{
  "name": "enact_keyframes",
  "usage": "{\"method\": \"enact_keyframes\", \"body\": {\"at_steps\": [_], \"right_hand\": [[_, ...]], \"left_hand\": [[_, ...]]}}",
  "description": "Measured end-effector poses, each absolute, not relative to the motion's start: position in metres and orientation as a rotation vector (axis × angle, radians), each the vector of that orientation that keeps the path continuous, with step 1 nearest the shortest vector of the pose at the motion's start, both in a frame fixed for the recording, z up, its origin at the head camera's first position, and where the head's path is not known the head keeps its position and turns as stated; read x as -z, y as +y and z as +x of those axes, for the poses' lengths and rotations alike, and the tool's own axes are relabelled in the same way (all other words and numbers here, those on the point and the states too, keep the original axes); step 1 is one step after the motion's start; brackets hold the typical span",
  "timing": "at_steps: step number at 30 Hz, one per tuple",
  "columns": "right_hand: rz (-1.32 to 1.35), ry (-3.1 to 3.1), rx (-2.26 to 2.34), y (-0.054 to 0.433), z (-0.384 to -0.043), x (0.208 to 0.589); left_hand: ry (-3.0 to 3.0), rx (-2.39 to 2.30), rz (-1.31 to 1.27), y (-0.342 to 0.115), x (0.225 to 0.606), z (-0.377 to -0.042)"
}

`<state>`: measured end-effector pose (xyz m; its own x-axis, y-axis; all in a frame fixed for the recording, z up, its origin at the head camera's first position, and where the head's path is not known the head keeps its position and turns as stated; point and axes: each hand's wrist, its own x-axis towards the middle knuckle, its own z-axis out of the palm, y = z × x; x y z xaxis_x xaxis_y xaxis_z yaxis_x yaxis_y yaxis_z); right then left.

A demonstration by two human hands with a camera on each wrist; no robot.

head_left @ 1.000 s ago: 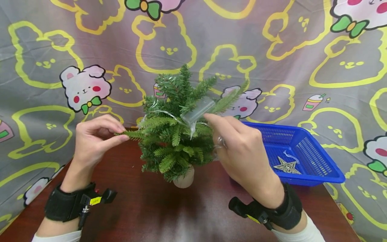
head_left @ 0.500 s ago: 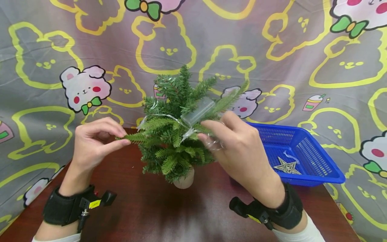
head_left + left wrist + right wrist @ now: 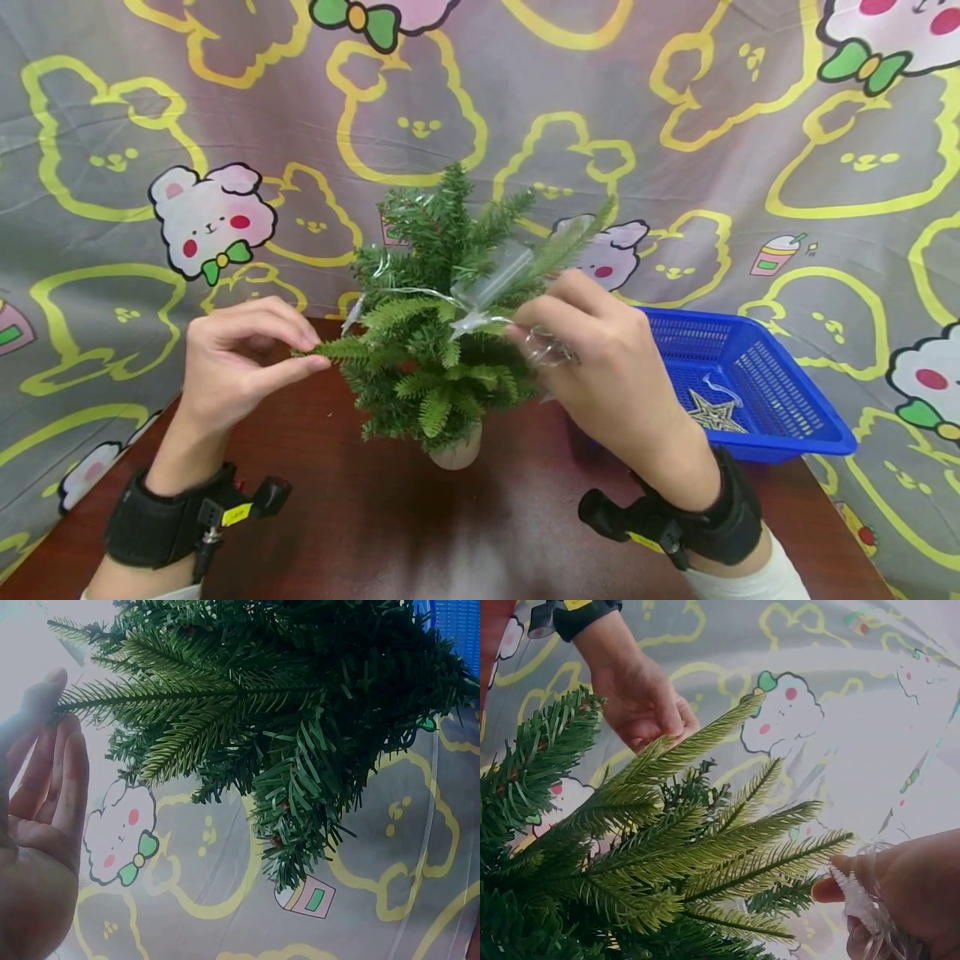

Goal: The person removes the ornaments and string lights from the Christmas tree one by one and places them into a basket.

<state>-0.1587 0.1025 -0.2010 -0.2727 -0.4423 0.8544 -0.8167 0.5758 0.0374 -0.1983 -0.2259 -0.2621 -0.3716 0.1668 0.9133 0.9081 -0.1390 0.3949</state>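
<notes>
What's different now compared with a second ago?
The right hand has drawn its index finger down from beside the clear case, the clear wire bundle still in its grip. The left hand has shifted slightly down, still pinching the branch tip. The blue basket and the star in it look unmoved.

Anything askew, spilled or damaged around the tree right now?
No damage or spill shows. One oddity: a clear plastic piece slants across the tree's branches, standing out from the greenery; what supports it isn't clear.

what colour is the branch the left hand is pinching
The branch is yellowish green; it shows best in the left wrist view.
</notes>
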Motion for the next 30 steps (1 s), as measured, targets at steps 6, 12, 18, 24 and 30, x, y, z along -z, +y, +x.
{"method": "enact_keyframes", "body": {"at_steps": [6, 12, 18, 24, 30], "right_hand": [[0.981, -1.895, -0.582, 0.105, -0.158, 0.198], [0.976, -1.920, -0.623, 0.106, -0.155, 0.195], [0.962, -1.892, -0.649, 0.107, -0.156, 0.194], [0.970, -1.842, -0.731, 0.107, -0.159, 0.193], [0.990, -1.828, -0.788, 0.107, -0.158, 0.191]], "left_hand": [[-1.512, 1.530, -1.261, -0.221, 0.259, -0.193], [-1.503, 1.456, -1.282, -0.214, 0.256, -0.187], [-1.502, 1.393, -1.319, -0.208, 0.256, -0.182], [-1.512, 1.342, -1.336, -0.202, 0.254, -0.177], [-1.490, 1.342, -1.352, -0.197, 0.253, -0.175]]}}
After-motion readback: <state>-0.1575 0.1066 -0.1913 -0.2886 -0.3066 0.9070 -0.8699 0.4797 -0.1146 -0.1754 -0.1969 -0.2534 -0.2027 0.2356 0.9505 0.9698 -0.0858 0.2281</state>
